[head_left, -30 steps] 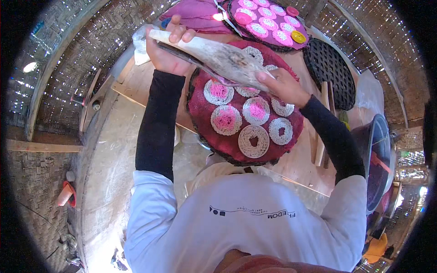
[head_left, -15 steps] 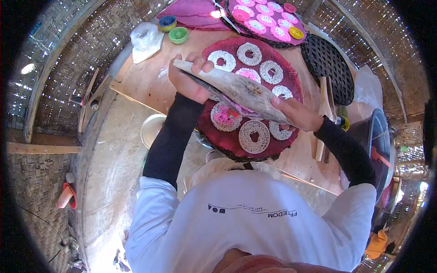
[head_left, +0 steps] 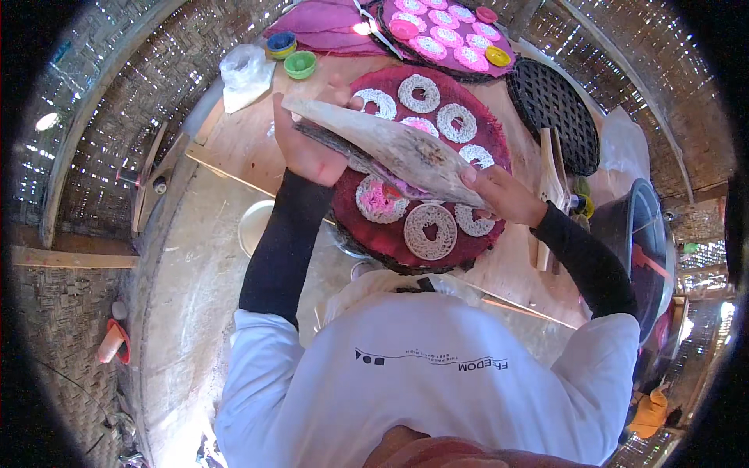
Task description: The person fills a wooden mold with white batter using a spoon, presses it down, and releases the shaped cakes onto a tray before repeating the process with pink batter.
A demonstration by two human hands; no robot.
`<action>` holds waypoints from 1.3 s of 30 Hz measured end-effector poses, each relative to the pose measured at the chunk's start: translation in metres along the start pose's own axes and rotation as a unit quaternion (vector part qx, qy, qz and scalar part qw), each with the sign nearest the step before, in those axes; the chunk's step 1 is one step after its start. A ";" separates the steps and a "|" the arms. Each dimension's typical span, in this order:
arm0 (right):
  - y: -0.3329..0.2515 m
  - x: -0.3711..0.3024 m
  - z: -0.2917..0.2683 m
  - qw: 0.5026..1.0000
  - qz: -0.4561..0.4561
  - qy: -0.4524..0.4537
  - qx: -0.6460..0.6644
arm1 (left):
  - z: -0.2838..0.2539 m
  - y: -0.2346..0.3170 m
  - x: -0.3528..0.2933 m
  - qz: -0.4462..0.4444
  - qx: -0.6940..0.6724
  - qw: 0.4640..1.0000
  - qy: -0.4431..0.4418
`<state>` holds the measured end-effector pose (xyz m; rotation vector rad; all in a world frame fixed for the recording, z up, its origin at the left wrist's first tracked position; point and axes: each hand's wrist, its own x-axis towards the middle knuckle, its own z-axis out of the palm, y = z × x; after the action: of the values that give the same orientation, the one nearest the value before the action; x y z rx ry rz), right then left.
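Drawn nearer the body than before, the wooden tool (head_left: 398,144) slants over the round, red-clothed tray (head_left: 488,123) of lacy white rings (head_left: 431,249). The left hand (head_left: 309,151) curls its fingers around the tapered end; the right hand (head_left: 509,195) pinches the other, thumb atop. Pale, smudged wood covers a darker layer.

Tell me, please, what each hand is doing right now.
Left hand: closed, holding one end of the pale wooden tool.
Right hand: closed, holding its other end.

Hut workshop: woven walls (head_left: 62,312), worktable (head_left: 246,148)
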<state>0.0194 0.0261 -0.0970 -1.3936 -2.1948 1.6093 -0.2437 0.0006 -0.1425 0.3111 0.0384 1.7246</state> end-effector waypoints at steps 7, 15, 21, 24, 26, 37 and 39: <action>0.015 -0.008 -0.005 0.996 0.022 -0.055 0.061 | -0.030 -0.014 -0.055 -0.016 0.796 0.587 -0.150; 0.029 -0.011 0.009 0.995 -0.063 0.020 0.069 | -0.039 -0.018 -0.075 0.004 0.807 0.555 -0.203; 0.030 -0.014 -0.005 0.994 -0.051 0.038 0.094 | -0.005 -0.025 -0.081 0.024 0.919 0.351 -0.179; 0.028 -0.018 -0.002 0.989 -0.061 0.086 0.105 | -0.004 -0.023 -0.082 0.099 0.941 0.266 -0.186; 0.030 -0.018 -0.004 0.989 -0.069 0.078 0.104 | 0.000 -0.023 -0.080 0.150 0.948 0.197 -0.199; 0.000 -0.018 0.014 0.997 -0.049 0.014 0.052 | 0.035 -0.009 -0.050 0.145 0.910 0.341 -0.188; -0.008 -0.016 0.014 1.000 -0.025 -0.004 -0.004 | 0.024 -0.003 -0.050 -0.033 0.902 0.370 -0.220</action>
<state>0.0164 0.0049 -0.0899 -1.3262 -2.2238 1.5932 -0.2281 -0.0510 -0.1290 2.2897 1.5919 0.6144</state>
